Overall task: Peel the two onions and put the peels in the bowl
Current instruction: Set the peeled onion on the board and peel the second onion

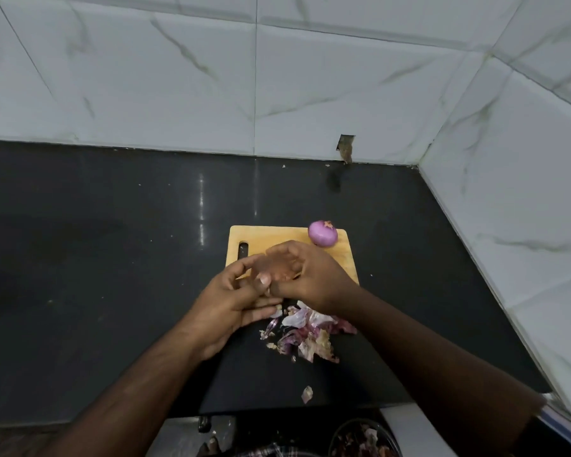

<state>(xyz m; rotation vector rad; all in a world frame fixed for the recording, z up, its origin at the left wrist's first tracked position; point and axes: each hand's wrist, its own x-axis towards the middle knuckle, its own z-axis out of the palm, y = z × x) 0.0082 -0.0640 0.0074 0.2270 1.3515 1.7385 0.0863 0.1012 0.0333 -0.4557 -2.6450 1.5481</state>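
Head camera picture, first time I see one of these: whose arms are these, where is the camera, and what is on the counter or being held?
There is no machine here. A person wears one wide-angle camera on the head, looking down, so the two bare arms coming in from the bottom are their own. The left hand and right hand meet over a wooden cutting board on a dark counter. What they hold is hidden by the fingers and blur. A peeled purple onion sits at the board's far right corner. A heap of onion peels lies on the counter nearer the person. At the bottom edge a bowl already contains some peels.
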